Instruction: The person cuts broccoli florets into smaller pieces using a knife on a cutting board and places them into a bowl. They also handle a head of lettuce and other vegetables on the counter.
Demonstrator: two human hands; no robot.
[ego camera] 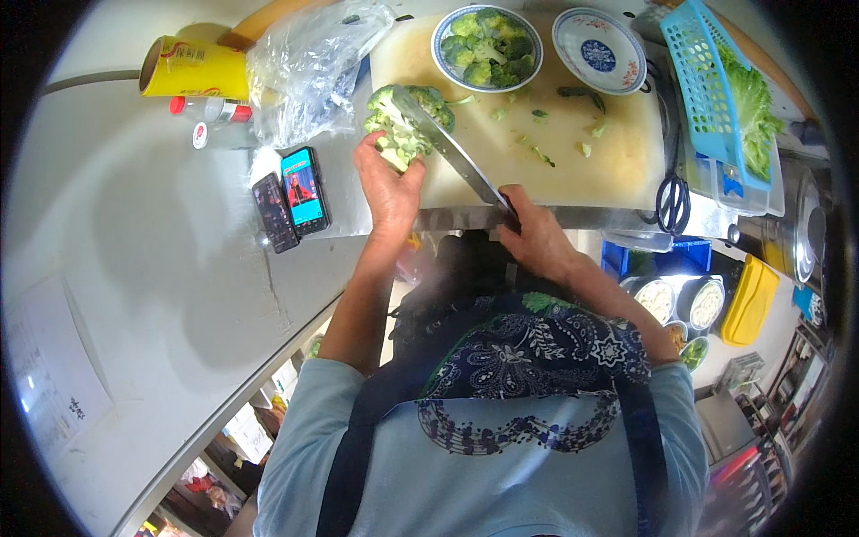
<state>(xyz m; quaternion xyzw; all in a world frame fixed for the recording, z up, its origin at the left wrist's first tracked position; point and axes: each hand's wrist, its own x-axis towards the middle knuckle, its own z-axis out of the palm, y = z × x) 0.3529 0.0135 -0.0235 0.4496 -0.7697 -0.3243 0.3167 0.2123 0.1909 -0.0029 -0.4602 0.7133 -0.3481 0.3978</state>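
My left hand [391, 184] grips a head of broccoli [402, 137] by its pale stalks, at the left side of a large cutting board [604, 178]. My right hand [537, 231] is closed around the dark handle of a kitchen knife [463, 158]. Its broad blade reaches up and left, with the tip end over the broccoli. Behind the knife, a patterned bowl [439, 60] holds cut broccoli florets [493, 48]. Beside it on the right sits a patterned bowl [599, 50] with no food in it. Small green scraps [542, 156] lie scattered on the board.
Left of the board are a crumpled plastic bag [302, 74], a yellow roll [201, 67], small bottles [218, 111] and two phones [305, 191], [275, 213] near the counter edge. To the right are black-handled scissors [673, 201] and a blue basket [704, 87] with lettuce [750, 114].
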